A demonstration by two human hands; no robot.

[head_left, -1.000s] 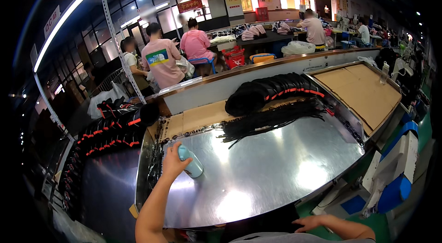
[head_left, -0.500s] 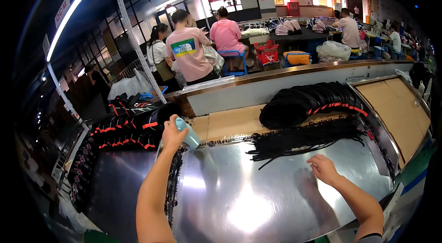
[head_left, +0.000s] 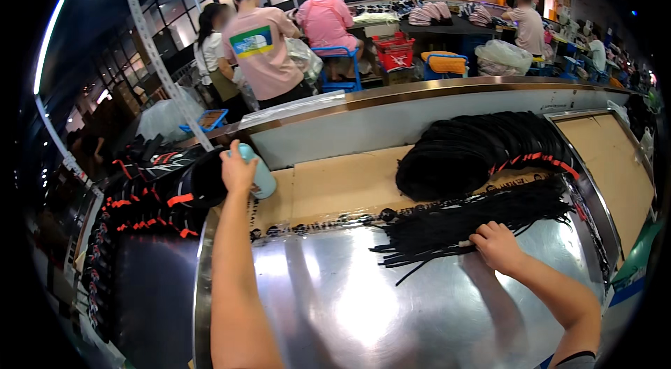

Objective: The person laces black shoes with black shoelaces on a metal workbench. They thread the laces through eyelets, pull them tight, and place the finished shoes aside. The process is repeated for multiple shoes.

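The left hand [head_left: 237,168] was closed around a pale blue bottle [head_left: 260,172], gripping it near the top with the bottle's body sticking out to the right of the fingers. The bottle hung above the near edge of a brown cardboard sheet [head_left: 335,184] and did not seem to touch it, though that was hard to tell. Just left of this hand lay a heap of black pieces with red tabs [head_left: 150,191], running down and away along the left side.

The right hand [head_left: 495,244] lay knuckles up, with its fingers curled onto the near end of a bundle of thin black strips [head_left: 475,219]; whether it pinched any strip could not be told. The bundle fanned out to the left of the hand and beyond it, half on the cardboard and half on the shiny metal tabletop [head_left: 363,299] that spread under both forearms. Beyond the bundle sat a curved row of black pieces [head_left: 475,149] with red tabs, stacked like a fan. Farther off, past a metal wall [head_left: 433,114], people in pink shirts [head_left: 262,47] sat and stood at other tables.
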